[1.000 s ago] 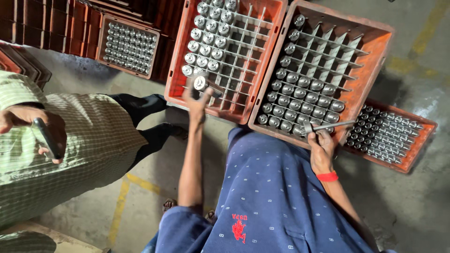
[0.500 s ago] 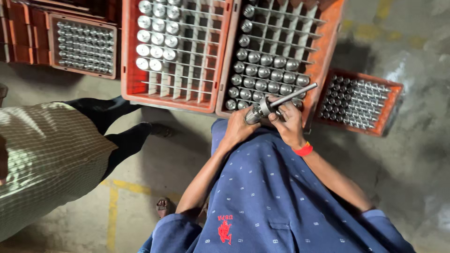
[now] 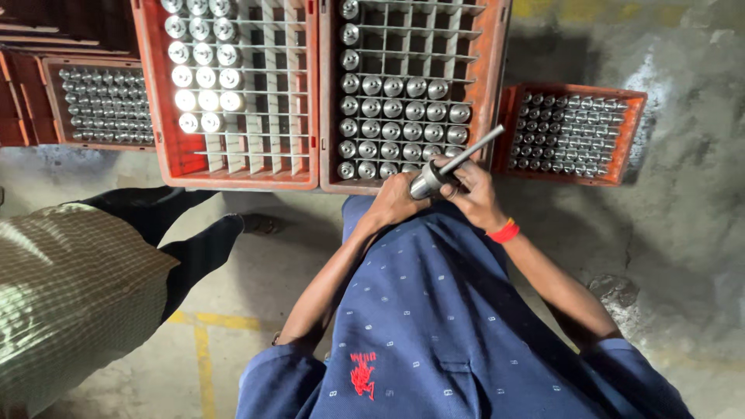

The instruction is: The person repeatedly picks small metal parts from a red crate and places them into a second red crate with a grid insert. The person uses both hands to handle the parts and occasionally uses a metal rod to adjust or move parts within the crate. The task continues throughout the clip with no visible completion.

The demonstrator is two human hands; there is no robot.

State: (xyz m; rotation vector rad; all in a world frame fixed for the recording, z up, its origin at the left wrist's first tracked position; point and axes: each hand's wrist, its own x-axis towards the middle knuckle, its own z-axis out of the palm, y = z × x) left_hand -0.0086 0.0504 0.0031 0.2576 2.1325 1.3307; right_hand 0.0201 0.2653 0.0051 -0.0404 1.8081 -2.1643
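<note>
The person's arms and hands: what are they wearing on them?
Both arms are bare from the elbows down, under short dark blue sleeves with small pale square dots. The left hand wears nothing. The right hand is gloveless too, with a red-orange band round its wrist.

Metal shaft (image 3: 454,164) before two side-by-side crates (image 3: 320,93), perhaps touching neither

1. I'm looking at a factory or machine-shop floor.
2. Red crates (image 3: 233,167) with divider grids fill the top of the frame, holding rows of identical metal cylinders (image 3: 403,109).
3. The floor (image 3: 683,233) is bare, stained concrete, with a yellow painted line (image 3: 203,349) at lower left.
</note>
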